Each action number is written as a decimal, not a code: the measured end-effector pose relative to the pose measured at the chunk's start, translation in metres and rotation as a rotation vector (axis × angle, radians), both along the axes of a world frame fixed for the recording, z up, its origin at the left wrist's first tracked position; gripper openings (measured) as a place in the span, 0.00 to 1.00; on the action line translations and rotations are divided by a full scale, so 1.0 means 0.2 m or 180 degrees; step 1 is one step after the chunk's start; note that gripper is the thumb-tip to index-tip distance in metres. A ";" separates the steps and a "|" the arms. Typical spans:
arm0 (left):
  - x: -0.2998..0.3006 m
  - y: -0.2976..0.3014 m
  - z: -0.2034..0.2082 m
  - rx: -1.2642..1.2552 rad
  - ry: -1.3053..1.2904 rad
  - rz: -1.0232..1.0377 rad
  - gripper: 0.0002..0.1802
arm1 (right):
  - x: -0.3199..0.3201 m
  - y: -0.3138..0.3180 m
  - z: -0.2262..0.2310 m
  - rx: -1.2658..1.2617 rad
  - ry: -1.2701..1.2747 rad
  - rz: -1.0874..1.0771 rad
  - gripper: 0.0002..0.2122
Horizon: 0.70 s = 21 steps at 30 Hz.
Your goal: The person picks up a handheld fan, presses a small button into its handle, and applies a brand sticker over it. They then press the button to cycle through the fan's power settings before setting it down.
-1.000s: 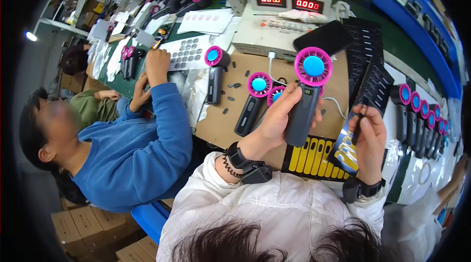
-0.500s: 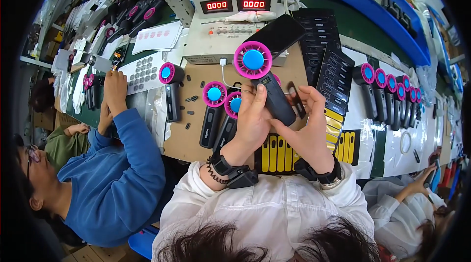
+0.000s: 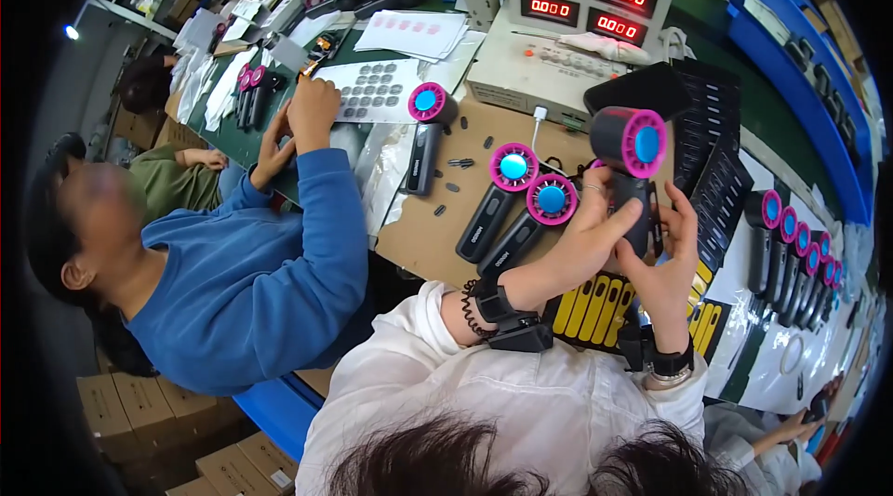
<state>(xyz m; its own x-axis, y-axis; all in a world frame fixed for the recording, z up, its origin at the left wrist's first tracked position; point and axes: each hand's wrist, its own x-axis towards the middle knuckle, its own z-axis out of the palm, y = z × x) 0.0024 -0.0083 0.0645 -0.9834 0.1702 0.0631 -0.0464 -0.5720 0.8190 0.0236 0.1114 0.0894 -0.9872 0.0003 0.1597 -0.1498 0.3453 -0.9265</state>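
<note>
A black handheld fan [image 3: 636,182] with a pink grille and blue hub is raised over the bench, its head turned to the right. My left hand [image 3: 575,245] is closed round its handle, thumb lying along the front. My right hand [image 3: 666,287] is beside the lower handle, fingers bent up around a thin dark strip-shaped panel [image 3: 659,232], mostly hidden between fingers and handle. Two similar fans, a nearer fan [image 3: 535,226] and a left-hand fan [image 3: 498,203], lie left of my hands on brown cardboard [image 3: 419,240]. Under my wrists is a sheet of yellow strips [image 3: 586,312].
A meter box [image 3: 549,64] with red displays stands behind, a white cable [image 3: 538,129] before it. Another fan [image 3: 425,152] lies left, a row of fans [image 3: 791,254] right. Black sheets [image 3: 709,115] lie beyond my hands. A co-worker in blue [image 3: 270,282] sits at left.
The view has swung left, so the bench appears further right. The held fan has turned from facing me to facing right. My right hand has come closer to its handle.
</note>
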 end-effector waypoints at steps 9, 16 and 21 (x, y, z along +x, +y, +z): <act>0.02 -0.28 0.11 -0.2411 0.1256 0.0345 0.22 | 0.03 0.06 0.00 -0.1826 -0.0739 0.0189 0.33; -0.01 -0.90 -0.08 -0.5130 0.0780 0.3002 0.21 | 0.07 0.12 0.08 -0.2231 -0.0706 0.0153 0.30; 0.01 -0.95 -0.16 -0.5095 -0.0027 0.2585 0.24 | 0.10 0.14 0.06 -0.2182 -0.0799 0.0134 0.30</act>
<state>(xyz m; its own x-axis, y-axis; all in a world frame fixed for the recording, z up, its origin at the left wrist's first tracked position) 0.0038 -0.1978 0.0319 -0.8429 -0.4220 0.3337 -0.1931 0.8163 0.5445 0.0434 0.1400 0.1019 -0.9954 -0.0197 -0.0940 0.0953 -0.3259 -0.9406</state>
